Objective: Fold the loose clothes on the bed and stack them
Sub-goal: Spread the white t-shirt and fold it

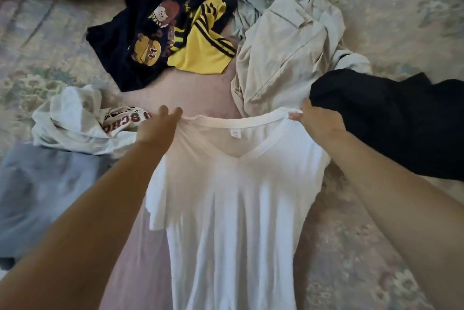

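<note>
1. The left hand (157, 126) pinches the white V-neck shirt (233, 199) at its left shoulder seam, at about 9 o'clock from the collar; the right hand (317, 122) grips the opposite shoulder at 3 o'clock.
2. Both hands hold the shoulders apart, so the collar stretches taut between them and the body hangs straight toward 6 o'clock, probably to square the shirt before laying it down for folding.
3. The shirt sits at the centre of the view, over the bed (391, 23), its sleeves drooping at either side.
4. Loose clothes ring it: a white printed top (82, 119) at 9 o'clock, a blue-grey garment (42, 189) at 8, a navy cartoon shirt (130, 41) at 11, a yellow striped jersey (200, 41) at 12, a beige garment (281, 53) at 1, a black garment (396, 119) at 3.
5. No folded stack shows, so the task looks to be early.
</note>
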A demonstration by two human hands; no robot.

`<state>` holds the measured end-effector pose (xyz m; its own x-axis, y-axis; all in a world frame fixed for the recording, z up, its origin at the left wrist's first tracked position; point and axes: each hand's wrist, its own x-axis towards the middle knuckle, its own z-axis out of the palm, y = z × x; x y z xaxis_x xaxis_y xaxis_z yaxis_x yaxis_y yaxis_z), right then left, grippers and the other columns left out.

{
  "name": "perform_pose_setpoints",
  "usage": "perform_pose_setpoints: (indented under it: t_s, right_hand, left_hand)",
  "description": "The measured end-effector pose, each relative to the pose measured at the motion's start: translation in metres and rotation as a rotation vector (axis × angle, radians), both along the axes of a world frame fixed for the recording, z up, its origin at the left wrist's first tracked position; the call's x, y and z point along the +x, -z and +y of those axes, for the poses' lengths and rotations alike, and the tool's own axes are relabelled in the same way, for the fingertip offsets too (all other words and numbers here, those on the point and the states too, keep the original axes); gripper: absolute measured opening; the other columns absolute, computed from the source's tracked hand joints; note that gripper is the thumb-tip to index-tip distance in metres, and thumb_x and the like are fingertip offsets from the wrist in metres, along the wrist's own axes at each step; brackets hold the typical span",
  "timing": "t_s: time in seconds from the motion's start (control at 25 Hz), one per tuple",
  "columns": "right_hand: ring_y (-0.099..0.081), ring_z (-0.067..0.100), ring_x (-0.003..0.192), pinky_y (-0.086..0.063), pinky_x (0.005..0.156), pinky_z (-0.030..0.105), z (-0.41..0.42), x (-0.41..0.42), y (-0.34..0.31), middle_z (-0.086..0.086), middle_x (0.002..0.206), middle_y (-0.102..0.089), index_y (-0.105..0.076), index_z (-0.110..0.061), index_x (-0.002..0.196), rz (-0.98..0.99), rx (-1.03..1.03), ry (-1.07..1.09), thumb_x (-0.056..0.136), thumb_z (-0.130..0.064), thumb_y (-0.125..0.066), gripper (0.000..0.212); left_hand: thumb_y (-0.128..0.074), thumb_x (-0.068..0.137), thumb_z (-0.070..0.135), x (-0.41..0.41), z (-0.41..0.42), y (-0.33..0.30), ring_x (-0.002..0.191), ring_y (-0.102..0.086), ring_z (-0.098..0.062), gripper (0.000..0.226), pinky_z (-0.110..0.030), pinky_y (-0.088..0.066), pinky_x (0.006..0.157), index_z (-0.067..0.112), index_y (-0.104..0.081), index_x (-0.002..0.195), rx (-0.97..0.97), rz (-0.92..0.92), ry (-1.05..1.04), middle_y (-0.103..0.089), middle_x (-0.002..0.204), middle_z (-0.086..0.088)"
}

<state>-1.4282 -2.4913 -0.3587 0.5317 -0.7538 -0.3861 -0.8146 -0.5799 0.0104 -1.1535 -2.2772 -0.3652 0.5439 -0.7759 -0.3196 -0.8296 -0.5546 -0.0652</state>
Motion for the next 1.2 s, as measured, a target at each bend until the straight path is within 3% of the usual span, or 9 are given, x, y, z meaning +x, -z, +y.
perform_pose_setpoints:
  t_s: [0.2, 0.32, 0.44, 0.56, 0.72, 0.84, 0.96, 1.04, 1.2]
  right_hand:
    - [-0.052, 0.024, 0.092, -0.042, 0.081, 0.036, 0.012, -0.023, 0.036, 0.009, 0.103, -0.051, -0.052, -0.004, 0.102, -0.569, 0.317, 0.296, 0.097, -0.021, -0.048, 0.019]
    - [-0.055, 0.024, 0.092, -0.037, 0.074, 0.025, 0.043, -0.083, 0.059, 0.006, 0.101, -0.053, -0.057, -0.007, 0.098, -0.598, 0.231, 0.497, 0.096, -0.016, -0.050, 0.012]
    - [-0.053, 0.031, 0.107, -0.038, 0.087, 0.029, 0.065, -0.120, 0.086, 0.017, 0.114, -0.056, -0.058, 0.000, 0.110, -0.567, 0.148, 0.807, 0.094, -0.016, -0.054, 0.023]
    - [-0.059, 0.028, 0.097, -0.045, 0.087, 0.036, 0.069, -0.120, 0.100, 0.017, 0.105, -0.064, -0.062, 0.001, 0.101, -0.670, 0.366, 0.980, 0.094, -0.027, -0.057, 0.029]
    - [-0.051, 0.008, 0.073, -0.041, 0.067, 0.014, 0.086, -0.088, 0.089, 0.006, 0.089, -0.054, -0.056, -0.010, 0.080, -0.825, 0.556, 0.768, 0.082, -0.018, -0.072, 0.018]
    - [-0.053, 0.002, 0.094, -0.042, 0.077, 0.007, 0.123, -0.080, 0.083, -0.008, 0.110, -0.052, -0.057, -0.031, 0.098, -0.899, 0.664, 0.577, 0.078, -0.017, -0.076, 0.031]
    - [-0.050, 0.007, 0.112, -0.044, 0.092, 0.019, 0.150, -0.096, 0.090, -0.008, 0.125, -0.046, -0.046, -0.030, 0.129, -0.895, 0.549, 0.693, 0.078, -0.026, -0.076, 0.059]
    - [-0.043, 0.018, 0.119, -0.040, 0.098, 0.031, 0.157, -0.102, 0.097, 0.001, 0.129, -0.042, -0.045, -0.019, 0.134, -0.623, 0.399, 0.599, 0.076, -0.044, -0.073, 0.070]
    - [-0.043, 0.033, 0.125, -0.033, 0.102, 0.045, 0.173, -0.090, 0.104, 0.014, 0.139, -0.045, -0.051, -0.013, 0.133, -0.421, 0.080, 0.109, 0.071, -0.052, -0.073, 0.077]
  left_hand:
    - [-0.048, 0.089, 0.005, -0.048, -0.002, 0.034, 0.110, -0.050, -0.037, 0.050, -0.045, -0.042, 0.084, 0.008, -0.033, 0.137, -0.052, -0.144, -0.014, -0.044, 0.127, -0.020]
    - [-0.070, 0.077, 0.008, -0.123, 0.018, 0.054, 0.101, -0.061, -0.035, 0.051, -0.044, -0.050, 0.084, 0.003, -0.055, 0.126, -0.221, 0.001, 0.255, -0.058, 0.120, -0.022]
    - [-0.087, 0.055, 0.018, -0.203, 0.036, 0.070, 0.099, -0.067, -0.030, 0.056, -0.045, -0.056, 0.079, 0.010, -0.071, 0.108, -0.228, 0.220, 0.479, -0.068, 0.113, -0.016]
    - [-0.088, 0.055, 0.028, -0.254, 0.045, 0.078, 0.105, -0.066, -0.026, 0.056, -0.043, -0.056, 0.080, 0.014, -0.072, 0.107, -0.188, 0.365, 0.521, -0.067, 0.116, -0.013]
    - [-0.064, 0.087, 0.012, -0.252, 0.035, 0.084, 0.120, -0.052, -0.034, 0.046, -0.039, -0.044, 0.100, 0.000, -0.052, 0.129, -0.344, 0.623, 0.201, -0.052, 0.130, -0.023]
    - [-0.047, 0.096, 0.007, -0.224, 0.022, 0.077, 0.120, -0.048, -0.031, 0.039, -0.036, -0.038, 0.102, 0.001, -0.041, 0.134, -0.441, 0.738, -0.166, -0.042, 0.132, -0.017]
    - [-0.049, 0.092, 0.001, -0.200, 0.007, 0.074, 0.120, -0.047, -0.032, 0.043, -0.043, -0.041, 0.099, 0.002, -0.041, 0.134, -0.460, 0.670, -0.043, -0.042, 0.132, -0.016]
    - [-0.054, 0.089, 0.001, -0.196, -0.009, 0.076, 0.121, -0.044, -0.032, 0.049, -0.046, -0.043, 0.096, 0.005, -0.040, 0.136, -0.383, 0.658, 0.078, -0.040, 0.134, -0.015]
    - [-0.061, 0.089, 0.019, -0.211, -0.042, 0.084, 0.118, -0.045, -0.036, 0.054, -0.041, -0.038, 0.101, -0.001, -0.036, 0.133, -0.320, 0.738, -0.362, -0.037, 0.132, -0.020]
